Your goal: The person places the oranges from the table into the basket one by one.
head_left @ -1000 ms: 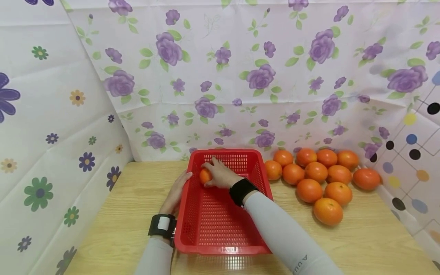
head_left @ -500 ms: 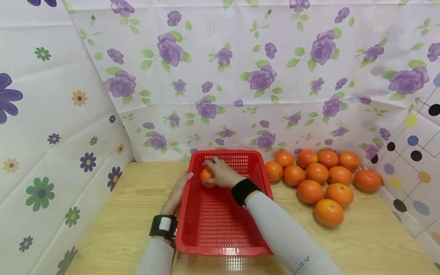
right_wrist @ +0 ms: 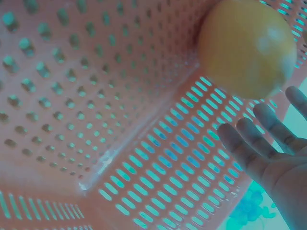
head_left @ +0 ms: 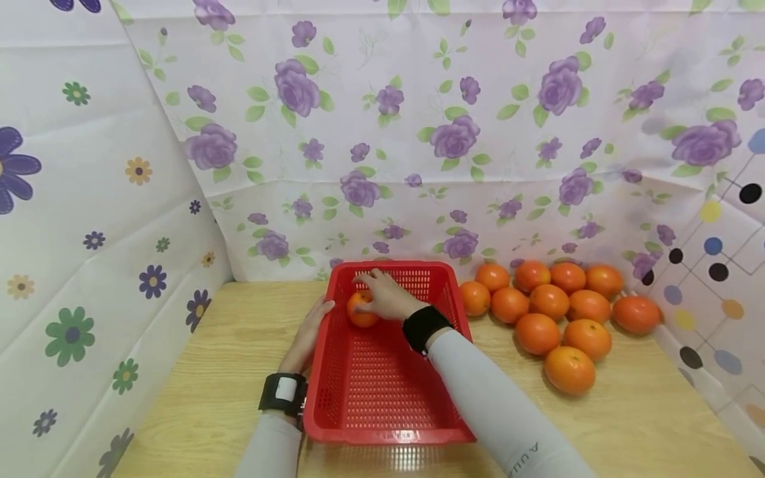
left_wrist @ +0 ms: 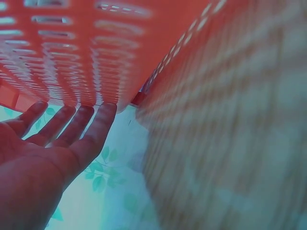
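Note:
A red perforated plastic basket (head_left: 388,435) stands on the wooden table. Inside it, in the far left corner, sits one orange (head_left: 361,317), which also shows in the right wrist view as a round yellowish fruit (right_wrist: 247,50). Above and to the right of that orange is my right hand (head_left: 388,297), its fingers spread. In the right wrist view the fingertips (right_wrist: 230,134) are apart from the fruit. My left hand (head_left: 306,335) lies along the outside of the basket's left wall, and in the left wrist view its straight fingers (left_wrist: 98,127) touch the perforated side.
Several oranges (head_left: 550,302) are grouped on the table to the right of the basket, the nearest orange (head_left: 570,370) lying toward the front. A flowered cloth (head_left: 382,133) hangs behind the table. Bare wooden tabletop (head_left: 221,372) extends on the left.
My right hand has let go of the orange in the basket and lifted its fingers slightly off it, so more of the fruit shows. The left hand stays at the basket's left side.

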Tool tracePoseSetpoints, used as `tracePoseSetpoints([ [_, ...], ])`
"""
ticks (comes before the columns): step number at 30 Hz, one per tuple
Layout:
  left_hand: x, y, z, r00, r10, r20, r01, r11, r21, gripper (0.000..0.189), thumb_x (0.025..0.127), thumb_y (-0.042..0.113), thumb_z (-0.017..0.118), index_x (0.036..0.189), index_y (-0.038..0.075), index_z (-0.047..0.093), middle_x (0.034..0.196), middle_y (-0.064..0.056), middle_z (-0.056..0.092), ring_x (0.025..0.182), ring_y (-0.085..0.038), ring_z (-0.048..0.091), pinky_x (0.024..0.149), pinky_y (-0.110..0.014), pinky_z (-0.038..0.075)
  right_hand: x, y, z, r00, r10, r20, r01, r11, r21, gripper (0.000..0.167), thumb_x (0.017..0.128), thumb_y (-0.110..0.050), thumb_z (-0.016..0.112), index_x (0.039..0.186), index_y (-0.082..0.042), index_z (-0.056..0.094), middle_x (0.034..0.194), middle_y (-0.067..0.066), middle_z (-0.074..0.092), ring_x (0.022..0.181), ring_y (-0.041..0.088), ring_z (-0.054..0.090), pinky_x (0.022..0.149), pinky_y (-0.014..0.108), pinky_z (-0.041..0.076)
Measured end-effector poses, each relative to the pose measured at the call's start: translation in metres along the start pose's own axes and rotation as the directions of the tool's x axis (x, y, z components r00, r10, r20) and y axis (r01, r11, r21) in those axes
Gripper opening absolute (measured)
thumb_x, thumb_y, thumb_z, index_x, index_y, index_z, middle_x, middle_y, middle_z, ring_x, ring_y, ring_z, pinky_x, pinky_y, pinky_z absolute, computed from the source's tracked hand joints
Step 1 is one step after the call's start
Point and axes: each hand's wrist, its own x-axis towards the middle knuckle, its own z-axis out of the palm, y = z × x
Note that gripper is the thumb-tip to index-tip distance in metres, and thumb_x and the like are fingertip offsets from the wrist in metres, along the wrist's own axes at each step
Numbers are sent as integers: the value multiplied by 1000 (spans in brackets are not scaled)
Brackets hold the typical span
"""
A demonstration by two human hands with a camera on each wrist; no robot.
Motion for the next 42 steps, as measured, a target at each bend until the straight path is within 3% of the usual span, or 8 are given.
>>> tracePoseSetpoints([
  [10, 0, -1, 0, 1000, -3, 10, 4, 1000, -23, 60, 111, 40, 40, 163, 13, 26, 155, -22, 44, 134, -38, 51, 105, -50, 51, -9, -12, -28, 999, -17, -40, 19, 999, 44, 65, 97, -38, 75, 152, -15, 50, 155, 16, 43, 142, 34, 43, 116, 49, 41],
  [17, 1, -1, 0, 1000, -15, -6, 14, 999, -34, 64, 110, 41, 43, 164, 13, 23, 159, -20, 40, 138, -38, 47, 111, -53, 45, -22, -15, -51, 996, -18, -88, 29, 992, 119, 65, 96, -36, 77, 151, -14, 50, 158, 16, 42, 143, 33, 45, 116, 49, 42],
  [25, -1, 0, 0, 1000, -18, -10, 18, 1000, -24, 66, 111, 42, 42, 165, 12, 20, 161, -20, 37, 138, -38, 46, 110, -52, 45, -37, -14, -67, 991, -20, -135, 43, 986, 163, 68, 95, -38, 77, 152, -16, 49, 149, 12, 49, 138, 37, 50, 112, 53, 45],
  [33, -1, -1, -1, 1000, -16, 7, 16, 999, -33, 66, 111, 44, 42, 166, 13, 21, 160, -20, 39, 138, -38, 47, 110, -51, 47, -56, -19, -87, 979, -21, -205, 61, 980, 191, 63, 98, -38, 74, 152, -17, 49, 146, 11, 48, 135, 31, 50, 113, 50, 43],
  [37, 0, -1, 0, 1000, -15, 7, 15, 999, -32, 65, 110, 44, 43, 165, 15, 23, 159, -19, 40, 138, -38, 48, 108, -51, 48, -64, -18, -97, 959, -55, -278, 115, 972, 204, 62, 99, -34, 74, 151, -13, 48, 147, 16, 47, 134, 33, 49, 111, 52, 43],
  [42, -1, -1, 0, 1000, -20, -7, 20, 999, -29, 67, 110, 46, 44, 166, 16, 22, 160, -17, 40, 138, -37, 49, 106, -50, 50, -82, -12, -109, 917, -105, -385, 201, 955, 217, 60, 98, -25, 75, 149, -7, 50, 145, 18, 50, 133, 33, 49, 107, 52, 46],
])
